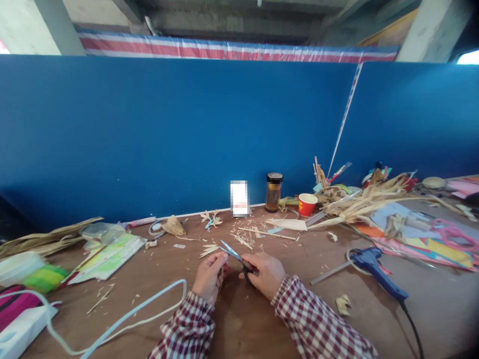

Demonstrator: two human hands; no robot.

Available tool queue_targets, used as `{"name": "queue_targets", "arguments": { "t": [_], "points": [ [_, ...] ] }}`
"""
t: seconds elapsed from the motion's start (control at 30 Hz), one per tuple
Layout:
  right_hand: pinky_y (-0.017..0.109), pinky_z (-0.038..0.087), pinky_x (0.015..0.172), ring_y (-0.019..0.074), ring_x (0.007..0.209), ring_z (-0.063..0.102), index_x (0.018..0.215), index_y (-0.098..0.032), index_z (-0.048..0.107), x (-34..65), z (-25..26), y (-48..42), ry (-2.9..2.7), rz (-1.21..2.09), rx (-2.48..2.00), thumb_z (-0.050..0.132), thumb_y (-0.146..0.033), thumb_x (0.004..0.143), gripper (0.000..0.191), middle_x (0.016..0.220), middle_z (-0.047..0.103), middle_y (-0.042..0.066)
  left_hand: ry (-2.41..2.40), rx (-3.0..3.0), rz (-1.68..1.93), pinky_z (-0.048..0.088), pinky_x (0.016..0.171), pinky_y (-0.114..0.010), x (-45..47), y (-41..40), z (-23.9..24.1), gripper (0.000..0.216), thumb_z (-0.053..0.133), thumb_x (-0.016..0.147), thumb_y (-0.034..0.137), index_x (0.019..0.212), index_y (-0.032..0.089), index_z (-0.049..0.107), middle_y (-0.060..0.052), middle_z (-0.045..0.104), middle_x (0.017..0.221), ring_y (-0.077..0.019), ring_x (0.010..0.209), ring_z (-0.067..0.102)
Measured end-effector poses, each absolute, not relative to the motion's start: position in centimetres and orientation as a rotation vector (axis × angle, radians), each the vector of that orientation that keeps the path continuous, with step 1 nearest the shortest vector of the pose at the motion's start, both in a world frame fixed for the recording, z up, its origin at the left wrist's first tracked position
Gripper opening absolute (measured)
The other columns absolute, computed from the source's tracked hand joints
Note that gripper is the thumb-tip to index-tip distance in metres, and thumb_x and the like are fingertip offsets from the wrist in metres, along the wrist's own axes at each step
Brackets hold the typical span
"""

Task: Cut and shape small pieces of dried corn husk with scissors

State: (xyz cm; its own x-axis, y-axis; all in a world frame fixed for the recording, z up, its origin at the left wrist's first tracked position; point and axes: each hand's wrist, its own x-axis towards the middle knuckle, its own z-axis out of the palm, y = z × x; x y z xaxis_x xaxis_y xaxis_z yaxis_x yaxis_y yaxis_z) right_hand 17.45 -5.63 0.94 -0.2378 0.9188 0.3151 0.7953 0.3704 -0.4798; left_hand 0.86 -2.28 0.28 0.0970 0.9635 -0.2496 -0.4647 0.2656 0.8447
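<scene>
In my right hand (265, 271) is a pair of scissors (231, 250) with dark handles, its metal blades parted and pointing up and to the left. My left hand (210, 277) is closed in a pinch close to the blades; what lies between its fingers is too small to make out. Just beyond the hands, cut pale husk pieces (208, 251) lie on the brown table (239, 324). Past the scissors, thin husk slivers (245, 240) and a thin stick (267, 233) are scattered.
A blue glue gun (377, 271) with its cord lies at right. Along the blue partition (187, 139) stand a brown jar (274, 193) and a red paper cup (307, 205). Dried husks (359, 204) heap at back right. A white cable (149, 304) loops at left near a power strip (26, 331).
</scene>
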Motion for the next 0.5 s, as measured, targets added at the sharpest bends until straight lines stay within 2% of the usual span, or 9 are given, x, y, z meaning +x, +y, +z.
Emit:
{"name": "queue_targets", "arguments": {
  "t": [0.27, 0.4, 0.5],
  "points": [
    [0.023, 0.038, 0.061, 0.0144, 0.067, 0.051, 0.099, -0.026, 0.061, 17.1, 0.8, -5.6, -1.961, 0.426, -1.41, 0.065, -0.038, 0.07, 0.032, 0.071, 0.057, -0.002, 0.931, 0.636, 1.186, 0.045, 0.049, -0.019, 0.8, -2.2, 0.0, 0.027, 0.078, 0.052, 0.027, 0.069, 0.012, 0.063, 0.004, 0.052, 0.049, -0.0049, 0.045, 0.047],
    [0.023, 0.04, 0.057, 0.0129, 0.061, 0.05, 0.095, -0.024, 0.062, 17.1, 0.0, -5.2, -1.821, 0.662, -1.37, 0.062, -0.039, 0.072, 0.028, 0.066, 0.056, -0.002, 0.963, 0.634, 1.166, 0.045, 0.049, -0.018, 0.8, -2.4, 0.4, 0.027, 0.077, 0.053, 0.029, 0.069, 0.013, 0.062, 0.007, 0.045, 0.045, -0.0036, 0.042, 0.042],
    [0.024, 0.044, 0.058, 0.0128, 0.062, 0.053, 0.101, -0.021, 0.061, 17.0, -0.4, -4.7, -1.594, 0.903, -1.259, 0.064, -0.036, 0.07, 0.034, 0.07, 0.058, -0.001, 1.019, 0.684, 1.148, 0.039, 0.042, -0.015, 1.0, -2.5, 0.4, 0.03, 0.077, 0.052, 0.034, 0.068, 0.014, 0.061, 0.009, 0.038, 0.039, -0.0023, 0.037, 0.036]
  ]
}}
